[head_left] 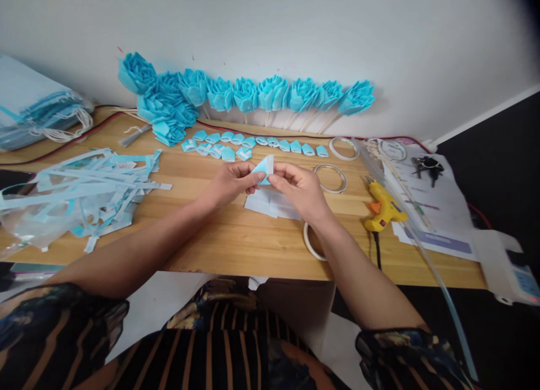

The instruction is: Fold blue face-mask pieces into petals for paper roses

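Over the middle of the wooden table (pixel 236 238), my left hand (pixel 230 182) and my right hand (pixel 297 187) both pinch a small folded blue paper piece (pixel 264 167). Each hand's fingers are closed on it, thumb and fingertips meeting at its lower edge. Right under the hands lies a small stack of pale blue-white paper sheets (pixel 272 203). Behind them, several folded blue petals (pixel 253 144) lie in rows on the table. Finished blue paper flowers on sticks (pixel 274 94) lean against the white wall.
A pile of blue paper strips (pixel 93 182) and a plastic bag lie at the left. Tape rolls (pixel 331 178) sit to the right and one under my right wrist (pixel 310 243). A yellow glue gun (pixel 383 210), papers, keys (pixel 426 165) and a clear tube occupy the right end.
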